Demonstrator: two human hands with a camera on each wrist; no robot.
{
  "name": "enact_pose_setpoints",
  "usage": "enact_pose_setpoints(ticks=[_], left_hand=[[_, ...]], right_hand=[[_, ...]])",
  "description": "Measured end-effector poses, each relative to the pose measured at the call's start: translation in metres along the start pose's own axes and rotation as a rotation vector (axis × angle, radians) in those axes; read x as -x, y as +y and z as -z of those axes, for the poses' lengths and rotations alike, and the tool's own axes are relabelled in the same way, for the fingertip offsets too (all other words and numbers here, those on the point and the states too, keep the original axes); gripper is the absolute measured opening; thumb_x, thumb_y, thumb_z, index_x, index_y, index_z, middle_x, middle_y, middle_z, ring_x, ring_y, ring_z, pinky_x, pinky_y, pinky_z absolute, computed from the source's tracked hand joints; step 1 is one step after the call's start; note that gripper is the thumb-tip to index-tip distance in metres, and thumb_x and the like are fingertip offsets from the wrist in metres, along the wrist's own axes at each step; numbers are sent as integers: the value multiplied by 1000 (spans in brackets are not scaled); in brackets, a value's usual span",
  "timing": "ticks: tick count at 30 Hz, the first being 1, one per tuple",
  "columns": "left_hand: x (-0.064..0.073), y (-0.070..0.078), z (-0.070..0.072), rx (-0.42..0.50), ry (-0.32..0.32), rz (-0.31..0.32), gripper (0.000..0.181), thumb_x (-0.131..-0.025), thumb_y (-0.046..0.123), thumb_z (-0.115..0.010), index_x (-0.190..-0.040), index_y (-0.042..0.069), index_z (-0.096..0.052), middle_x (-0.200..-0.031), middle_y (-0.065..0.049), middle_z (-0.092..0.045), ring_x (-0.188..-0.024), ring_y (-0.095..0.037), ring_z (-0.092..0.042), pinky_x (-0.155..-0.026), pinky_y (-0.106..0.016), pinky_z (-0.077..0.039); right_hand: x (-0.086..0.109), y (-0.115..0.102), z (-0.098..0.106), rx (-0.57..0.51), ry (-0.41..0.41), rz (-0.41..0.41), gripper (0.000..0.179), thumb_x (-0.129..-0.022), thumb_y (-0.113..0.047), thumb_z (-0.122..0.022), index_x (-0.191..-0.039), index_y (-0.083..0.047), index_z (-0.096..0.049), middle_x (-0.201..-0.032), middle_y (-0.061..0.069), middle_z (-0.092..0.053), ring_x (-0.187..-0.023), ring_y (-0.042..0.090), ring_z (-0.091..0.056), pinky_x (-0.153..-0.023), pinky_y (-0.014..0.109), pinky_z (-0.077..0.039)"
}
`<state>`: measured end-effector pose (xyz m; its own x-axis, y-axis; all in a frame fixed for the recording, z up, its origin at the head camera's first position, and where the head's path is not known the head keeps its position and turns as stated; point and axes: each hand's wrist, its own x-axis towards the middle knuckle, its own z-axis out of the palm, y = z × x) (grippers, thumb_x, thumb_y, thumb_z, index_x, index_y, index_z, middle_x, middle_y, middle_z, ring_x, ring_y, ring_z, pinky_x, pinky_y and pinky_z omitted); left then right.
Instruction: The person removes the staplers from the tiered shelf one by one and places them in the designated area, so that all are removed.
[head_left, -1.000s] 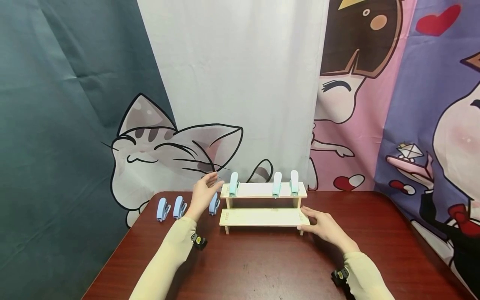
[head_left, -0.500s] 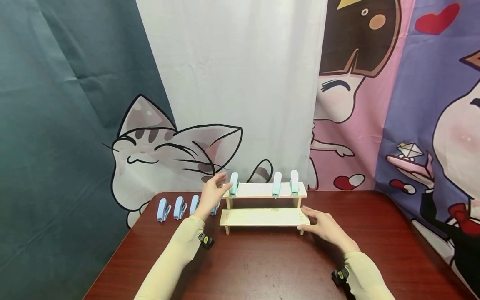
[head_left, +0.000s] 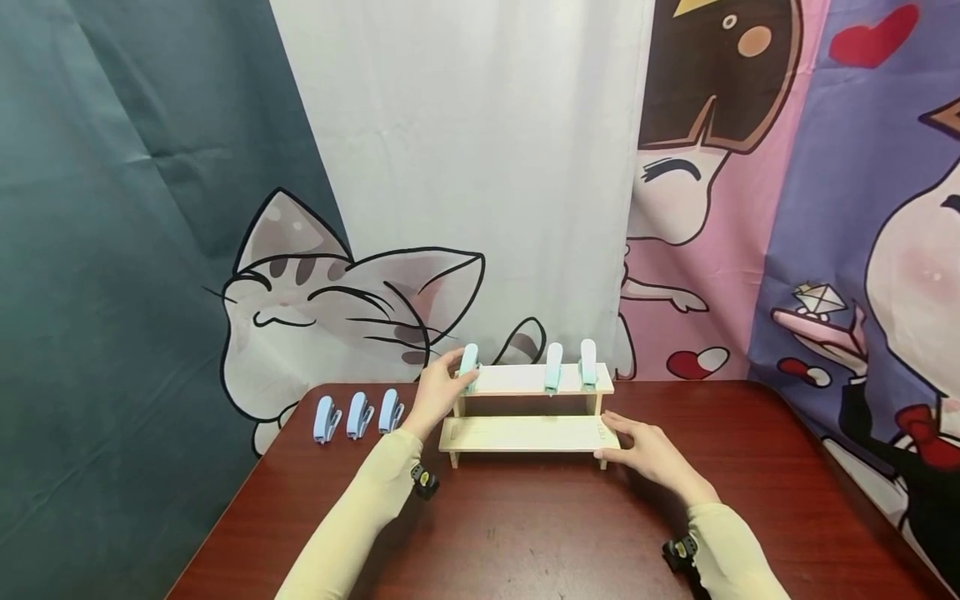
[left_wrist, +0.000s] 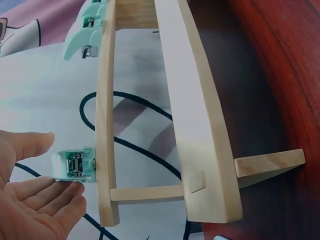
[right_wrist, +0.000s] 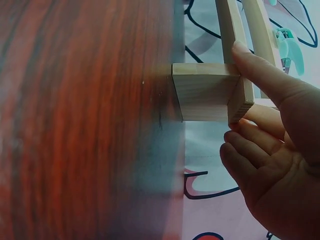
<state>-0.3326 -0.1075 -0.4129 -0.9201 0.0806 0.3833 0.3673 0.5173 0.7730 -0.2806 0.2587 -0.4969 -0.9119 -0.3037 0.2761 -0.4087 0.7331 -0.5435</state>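
Note:
A two-tier pale wooden shelf (head_left: pixel 525 433) stands on the table, with mint-green staplers upright on its upper tier. My left hand (head_left: pixel 438 390) is at the leftmost mint stapler (head_left: pixel 468 360). In the left wrist view its fingers (left_wrist: pixel 62 192) lie along one side of that stapler, while the thumb (left_wrist: pixel 37 144) is apart from the other side. My right hand (head_left: pixel 651 450) grips the right end of the lower tier. In the right wrist view the thumb (right_wrist: pixel 260 67) lies on one face of the board, with fingers on the opposite side.
Two more mint staplers, a middle one (head_left: pixel 553 367) and a right one (head_left: pixel 588 363), stand on the upper tier. Several light blue staplers (head_left: pixel 358 415) are on the dark red table (head_left: pixel 517 533), left of the shelf. A cartoon-printed curtain (head_left: pixel 525 167) hangs behind.
My left hand has moved right, from above the blue staplers to the leftmost mint stapler. The rightmost blue stapler is now hidden behind it. My right hand has stayed on the shelf.

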Motion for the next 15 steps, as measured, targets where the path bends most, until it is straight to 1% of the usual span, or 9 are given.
enact_pose_setpoints(ticks=[4,8,11,15], left_hand=[[-2,0,-3,-23,7,-10,55,-92,13,-74,-140,-5,-55,-126,-24,-66,-113,-36,-66,-88,-43,-57],[-1,-1,-3,-45,3,3,56,-91,10,-73,-141,-5,-53,-126,-24,-66,-111,-35,-66,-87,-41,-58],[1,-1,-3,-24,-6,22,56,-91,9,-70,-142,-5,-52,-126,-26,-65,-111,-37,-66,-84,-40,-59],[1,-2,-4,-13,1,24,54,-90,6,-67,-141,-5,-54,-124,-28,-65,-109,-38,-67,-80,-38,-60]], right_hand=[[-1,0,1,3,4,3,77,-83,-44,-81,-141,0,-57,-144,19,-55,-131,41,-52,-105,58,-42],[0,-1,1,3,-3,4,77,-83,-45,-81,-141,0,-57,-145,19,-54,-131,41,-52,-105,58,-42],[0,-2,1,3,-4,0,77,-83,-44,-81,-141,0,-57,-145,19,-54,-131,42,-52,-104,59,-42],[1,-2,1,-4,1,-4,75,-83,-42,-82,-141,-1,-57,-144,20,-54,-131,42,-52,-105,59,-41]])
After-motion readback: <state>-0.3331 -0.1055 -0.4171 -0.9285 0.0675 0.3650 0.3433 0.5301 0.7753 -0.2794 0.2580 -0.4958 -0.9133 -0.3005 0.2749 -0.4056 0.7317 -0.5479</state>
